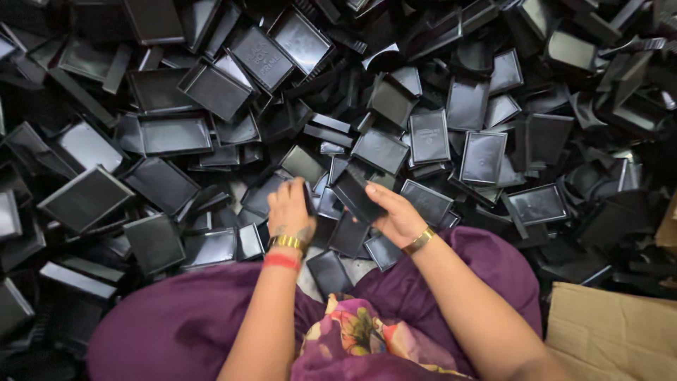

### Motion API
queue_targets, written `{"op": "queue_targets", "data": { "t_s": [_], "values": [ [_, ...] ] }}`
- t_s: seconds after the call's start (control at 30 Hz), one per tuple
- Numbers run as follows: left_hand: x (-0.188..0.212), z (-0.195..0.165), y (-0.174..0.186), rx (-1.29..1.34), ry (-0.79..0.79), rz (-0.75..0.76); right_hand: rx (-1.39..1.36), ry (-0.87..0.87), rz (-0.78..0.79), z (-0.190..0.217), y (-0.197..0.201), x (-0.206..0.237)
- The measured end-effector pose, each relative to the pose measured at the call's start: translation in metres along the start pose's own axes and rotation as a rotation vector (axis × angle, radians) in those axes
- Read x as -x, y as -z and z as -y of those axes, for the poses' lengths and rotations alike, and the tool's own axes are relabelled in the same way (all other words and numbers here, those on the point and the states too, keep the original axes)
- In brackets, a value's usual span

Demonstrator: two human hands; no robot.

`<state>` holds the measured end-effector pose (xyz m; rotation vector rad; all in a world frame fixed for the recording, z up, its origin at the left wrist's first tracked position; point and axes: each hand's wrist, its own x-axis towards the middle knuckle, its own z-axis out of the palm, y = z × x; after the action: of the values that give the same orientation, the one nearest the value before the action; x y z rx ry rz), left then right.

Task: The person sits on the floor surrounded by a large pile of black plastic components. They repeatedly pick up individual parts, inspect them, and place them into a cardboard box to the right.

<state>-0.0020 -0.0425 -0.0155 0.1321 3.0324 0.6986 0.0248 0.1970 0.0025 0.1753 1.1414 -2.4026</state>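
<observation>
Hidden: the left hand (290,209) covers whatever it grips; its hold cannot be told.
Right hand (396,214): clamped on one black tray (356,194).
Count: trays in the pile (211,92) beyond the black tray are too many to count.

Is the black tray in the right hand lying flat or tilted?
Tilted: the black tray slants above the pile, gripped along one edge by the right hand.

A black rectangular plastic tray (358,194), shallow and glossy with a raised rim, is held tilted between the two hands, just above the purple-clad lap (486,261). A second, smaller black piece (308,197) shows edge-on just left of that tray, above the lap's left side.
</observation>
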Motion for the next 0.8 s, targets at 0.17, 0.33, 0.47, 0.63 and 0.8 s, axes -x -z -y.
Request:
{"op": "queue_targets", "data": {
  "t_s": [0.17,0.33,0.47,0.63,0.8],
  "values": [
    [-0.004,-0.027,0.016,1.243,0.219,0.310,0.036,0.140,-0.206,-0.003,-0.001,0.005],
    [0.005,-0.047,0.004,1.405,0.464,0.514,0.329,0.199,-0.127,-0.013,-0.006,0.004],
    [0.010,-0.051,-0.001,1.447,0.538,0.425,0.279,0.195,-0.171,-0.010,-0.012,0.002],
    [0.011,-0.054,0.004,1.434,0.593,0.442,0.181,0.178,-0.253,-0.007,-0.013,0.005],
    [0.010,-0.054,0.006,1.409,0.644,0.358,0.418,0.223,-0.113,-0.007,-0.012,0.008]
  ]
}}
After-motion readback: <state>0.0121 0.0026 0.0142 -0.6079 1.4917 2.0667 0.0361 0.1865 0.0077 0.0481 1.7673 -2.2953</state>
